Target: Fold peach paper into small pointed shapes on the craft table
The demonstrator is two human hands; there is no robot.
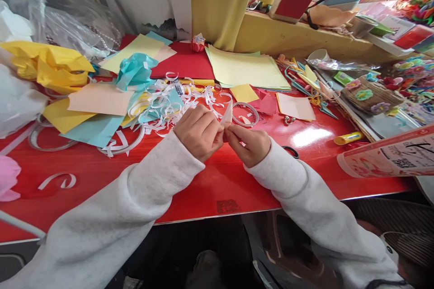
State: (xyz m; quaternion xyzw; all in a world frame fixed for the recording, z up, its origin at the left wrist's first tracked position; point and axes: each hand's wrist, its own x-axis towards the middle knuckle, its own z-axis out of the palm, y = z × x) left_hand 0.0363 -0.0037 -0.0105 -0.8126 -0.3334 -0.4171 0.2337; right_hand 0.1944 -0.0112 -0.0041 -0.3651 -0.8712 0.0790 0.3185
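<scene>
Both hands meet above the red table (217,180), near its middle. Between them is a small folded piece of pale paper (228,113), its pointed end sticking up. My left hand (198,132) is closed, with thumb and forefinger pinching the paper's lower left side. From the right, my right hand (250,144) pinches the same piece with thumb and fingertips. The paper's lower part is hidden by the fingers. Just behind the hands lie curled white paper strips (162,104) and a roll of tape (245,114).
Coloured sheets (247,67) and crumpled yellow paper (50,65) lie along the back and left. On the right are a glue stick (348,138), a pink-and-white cup (389,156) and a twine-wrapped basket (369,92). A black ring (290,151) sits beside my right wrist.
</scene>
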